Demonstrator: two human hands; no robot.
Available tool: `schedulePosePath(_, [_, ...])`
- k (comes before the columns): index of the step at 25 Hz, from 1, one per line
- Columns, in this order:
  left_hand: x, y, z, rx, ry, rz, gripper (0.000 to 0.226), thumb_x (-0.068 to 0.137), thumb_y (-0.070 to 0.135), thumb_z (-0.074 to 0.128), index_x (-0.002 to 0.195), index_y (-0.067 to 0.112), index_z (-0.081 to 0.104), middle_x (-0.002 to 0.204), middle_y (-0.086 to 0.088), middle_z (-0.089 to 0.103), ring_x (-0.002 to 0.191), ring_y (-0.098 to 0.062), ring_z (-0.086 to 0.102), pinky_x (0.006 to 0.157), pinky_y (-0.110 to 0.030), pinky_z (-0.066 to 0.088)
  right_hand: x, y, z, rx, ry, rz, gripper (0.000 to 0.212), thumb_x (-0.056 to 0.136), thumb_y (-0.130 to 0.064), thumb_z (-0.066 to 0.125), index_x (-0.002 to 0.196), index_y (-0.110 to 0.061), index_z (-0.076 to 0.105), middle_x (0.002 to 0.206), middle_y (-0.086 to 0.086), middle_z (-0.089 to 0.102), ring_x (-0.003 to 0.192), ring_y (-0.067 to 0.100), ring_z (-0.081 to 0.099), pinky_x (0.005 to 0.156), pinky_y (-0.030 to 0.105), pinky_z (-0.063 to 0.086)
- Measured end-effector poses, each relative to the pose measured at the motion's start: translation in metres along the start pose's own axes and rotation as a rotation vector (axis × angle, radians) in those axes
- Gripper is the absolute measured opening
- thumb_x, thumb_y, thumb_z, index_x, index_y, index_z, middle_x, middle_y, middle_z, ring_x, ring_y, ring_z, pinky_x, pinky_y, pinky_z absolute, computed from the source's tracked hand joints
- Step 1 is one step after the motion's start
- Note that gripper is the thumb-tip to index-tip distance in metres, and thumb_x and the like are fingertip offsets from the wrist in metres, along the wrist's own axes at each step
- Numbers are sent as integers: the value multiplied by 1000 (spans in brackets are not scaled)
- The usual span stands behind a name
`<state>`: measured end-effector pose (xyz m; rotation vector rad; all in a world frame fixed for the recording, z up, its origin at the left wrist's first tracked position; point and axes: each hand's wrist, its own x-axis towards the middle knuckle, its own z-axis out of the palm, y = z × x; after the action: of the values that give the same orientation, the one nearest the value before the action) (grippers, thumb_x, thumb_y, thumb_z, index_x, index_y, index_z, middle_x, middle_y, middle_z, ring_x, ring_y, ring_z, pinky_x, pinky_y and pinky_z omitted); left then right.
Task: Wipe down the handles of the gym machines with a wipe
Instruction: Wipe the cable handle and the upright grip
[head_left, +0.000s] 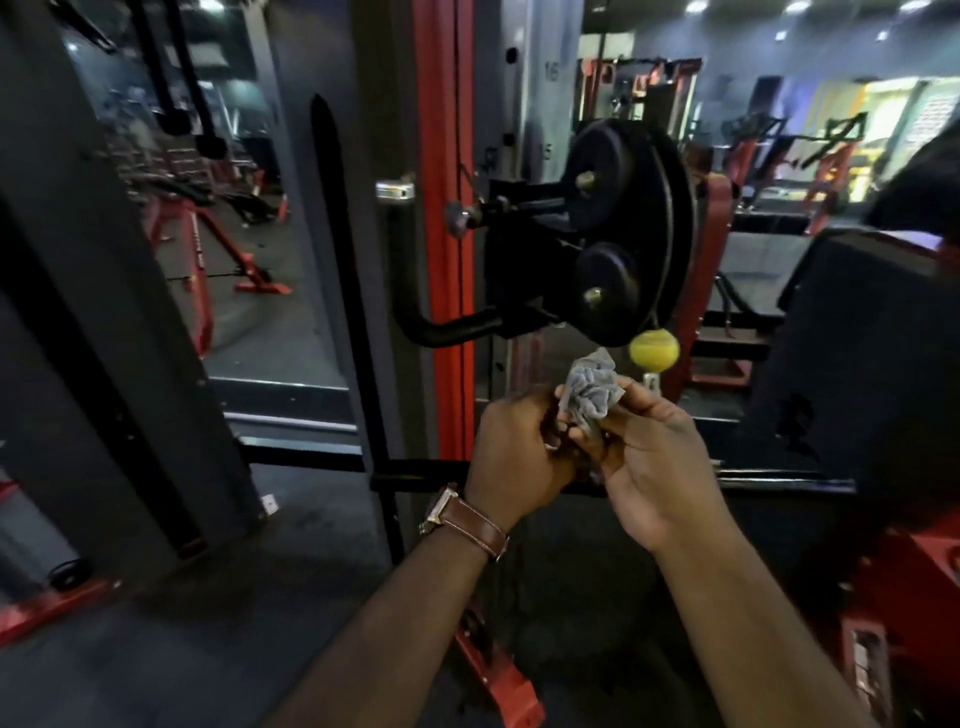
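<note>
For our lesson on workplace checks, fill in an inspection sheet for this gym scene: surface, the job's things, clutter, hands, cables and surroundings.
Surface: dark gym floor, bare where visible.
Job's things: crumpled grey wipe held in front of the machine; curved black handle on the red upright, not touched.
Clutter: nothing seen.
Hands: left hand, with a brown-strapped watch, and right hand both grip the wipe.
Cables: thin black cable hangs from the pulley wheels to a yellow ball.
Surroundings: red-framed machines behind, dim hall, ceiling lights.

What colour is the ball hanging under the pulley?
Yellow ball; the head view shows it clearly.
</note>
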<state>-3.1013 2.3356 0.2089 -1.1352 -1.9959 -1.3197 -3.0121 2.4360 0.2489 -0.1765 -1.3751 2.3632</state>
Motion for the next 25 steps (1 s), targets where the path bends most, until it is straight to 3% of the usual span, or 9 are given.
schedulePosePath(4, [7,-37,-43,-90,146,-181,7,78,11,72,81,13,67,75,7,67,70,-5,64,64,-29,55,31,33,36,-84,79,-106,25,92,7,55,108,-5,70,97,12,74,85,18,70,70,26,57])
schedulePosePath(9, [36,-85,-82,-246,369,-729,36,74,9,84,97,19,59,80,5,61,69,-11,60,58,-19,52,110,66,65,-306,304,-114,8,88,-7,68,85,-4,75,80,7,72,75,19,68,79,40,59])
schedulePosePath(10, [42,-96,-86,-279,350,-802,45,72,11,86,104,21,57,85,5,60,73,-10,59,59,-17,49,123,72,72,-379,300,-150,6,86,-8,71,82,-9,75,78,2,72,74,15,67,77,34,57])
schedulePosePath(13, [64,-133,-86,-396,182,-748,50,69,22,89,111,28,62,102,6,68,92,-10,66,76,-27,55,157,85,93,-744,332,-346,11,88,-7,70,94,-13,77,82,-10,71,84,-1,69,75,8,48])
schedulePosePath(15, [75,-143,-80,-468,139,-725,31,73,27,86,99,26,70,97,6,73,93,-12,69,80,-32,57,173,89,97,-943,409,-393,21,90,-7,64,106,-16,75,100,0,72,103,14,66,90,16,48])
schedulePosePath(18, [85,-155,-73,-386,179,-697,11,80,23,78,90,18,75,86,2,73,82,-7,68,66,-21,51,188,95,94,-969,572,-432,25,91,-4,60,109,-12,75,108,9,71,104,21,62,91,7,34])
schedulePosePath(20, [84,-161,-73,-328,145,-641,9,82,19,75,91,16,76,80,3,71,68,3,64,54,-12,47,179,111,102,-943,635,-495,16,92,-5,64,102,-8,76,98,5,72,92,9,62,88,5,37])
schedulePosePath(22, [84,-165,-73,-329,128,-614,4,82,18,75,86,16,75,74,4,69,57,7,60,50,-11,45,163,133,111,-915,587,-550,13,90,-11,71,101,-13,77,94,-7,72,87,-1,64,85,13,52])
schedulePosePath(25, [85,-164,-76,-342,103,-585,3,83,19,75,81,18,73,70,4,67,53,6,59,47,-11,43,167,136,104,-976,491,-620,15,88,-3,69,97,-12,77,95,-7,68,89,0,61,87,5,44])
